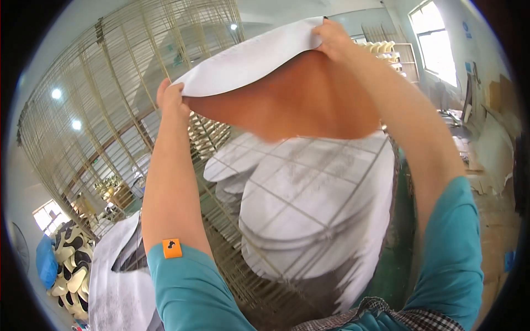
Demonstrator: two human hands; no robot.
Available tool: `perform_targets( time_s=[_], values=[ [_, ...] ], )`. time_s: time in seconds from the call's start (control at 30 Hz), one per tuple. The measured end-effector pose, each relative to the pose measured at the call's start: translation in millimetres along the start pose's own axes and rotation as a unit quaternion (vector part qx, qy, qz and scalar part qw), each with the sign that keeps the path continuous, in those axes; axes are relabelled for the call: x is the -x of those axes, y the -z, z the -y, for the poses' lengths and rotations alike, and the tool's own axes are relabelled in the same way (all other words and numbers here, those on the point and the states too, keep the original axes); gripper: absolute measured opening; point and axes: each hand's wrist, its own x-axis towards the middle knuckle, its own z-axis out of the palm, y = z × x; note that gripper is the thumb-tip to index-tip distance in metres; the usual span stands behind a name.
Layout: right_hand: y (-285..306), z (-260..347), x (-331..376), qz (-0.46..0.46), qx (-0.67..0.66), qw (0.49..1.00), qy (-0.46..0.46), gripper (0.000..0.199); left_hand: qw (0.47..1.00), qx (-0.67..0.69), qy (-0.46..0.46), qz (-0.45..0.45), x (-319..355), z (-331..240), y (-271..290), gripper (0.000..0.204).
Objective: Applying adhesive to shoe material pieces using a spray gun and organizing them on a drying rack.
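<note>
Orange/wht sheet (292, 105), bowed edge | L grip (174, 98), R grip (331, 41) @ends

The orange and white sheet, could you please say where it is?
In the head view, the sheet is held at upper centre between the left hand and right hand, above white pieces.

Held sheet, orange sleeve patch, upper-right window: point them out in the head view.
Held sheet (295, 102): head view, on its orange underside.
Orange sleeve patch (171, 248): head view, middle of its face, on the left sleeve.
Upper-right window (437, 51): head view, on its bright glass.
</note>
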Motion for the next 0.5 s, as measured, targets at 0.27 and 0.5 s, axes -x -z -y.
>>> perform_targets(
  time_s=[0.27,0.5],
  values=[
    [16,-111,22,0.178,0.120,0.946,-0.244,0.031,0.973,-0.189,0.115,-0.060,-55,52,145,0.049],
    [138,-31,139,0.093,0.267,0.950,-0.135,0.032,0.922,-0.348,0.127,-0.112,-32,24,95,0.022]
  ],
)
